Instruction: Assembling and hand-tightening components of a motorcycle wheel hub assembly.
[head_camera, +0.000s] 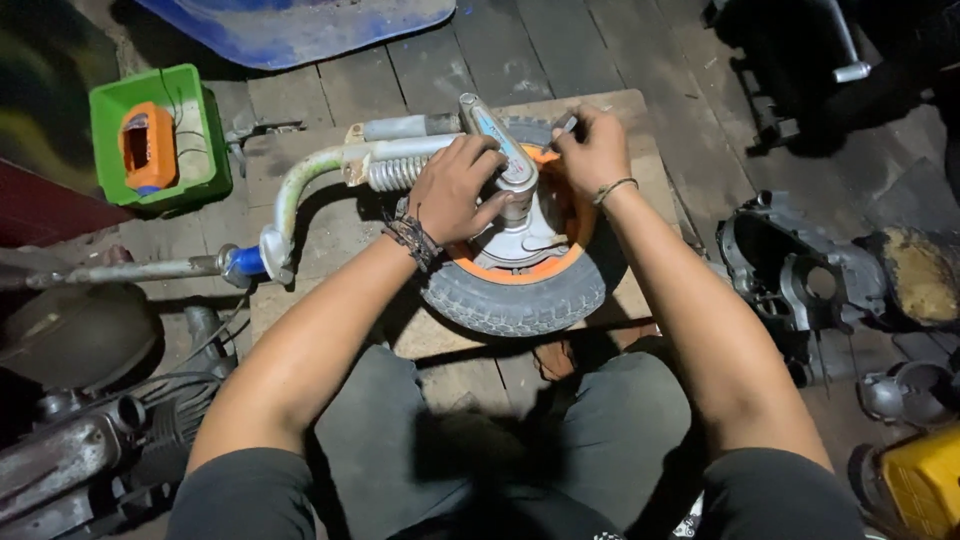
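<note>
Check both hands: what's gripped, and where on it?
Left hand grips the grey fork arm over the wheel hub. Right hand pinches a small metal tool at the rim.

A small wheel (520, 290) with an orange rim and a worn tyre lies flat on a wooden board (620, 110), still joined to a curved fork (300, 185) with a coil spring (395, 172). The left hand (455, 190) grips the metal hub arm (505, 150); the right hand (595, 150) pinches what may be a small tool at the rim. A green crate (110, 120) stands well apart to the left.
</note>
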